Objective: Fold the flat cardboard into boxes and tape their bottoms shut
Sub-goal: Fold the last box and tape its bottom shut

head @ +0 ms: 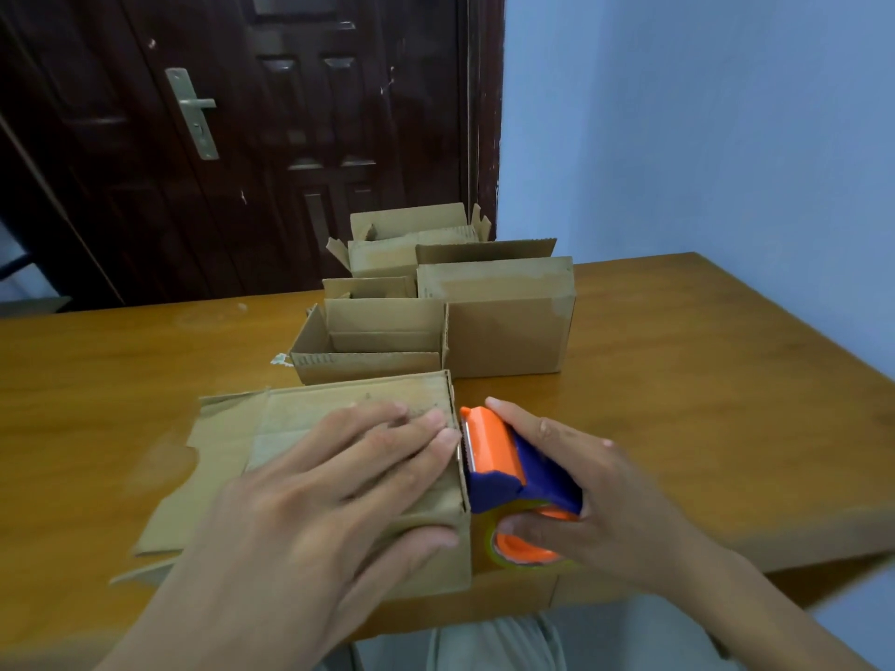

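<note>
Now your left hand [334,481] presses flat (fingers straight) on the box [310,428]; your right hand [595,496] grips the tape dispenser [508,472] at its edge.

No text, label, brand, number or sign can be read here; the nearest cardboard box [368,428], at about 6 o'clock on the table, carries only faint grey smudges on its upper face, too blurred to tell as letters, and the taller box [503,326] at about 12 o'clock shows a small dark mark at the left end of its top edge, too small to make out
</note>
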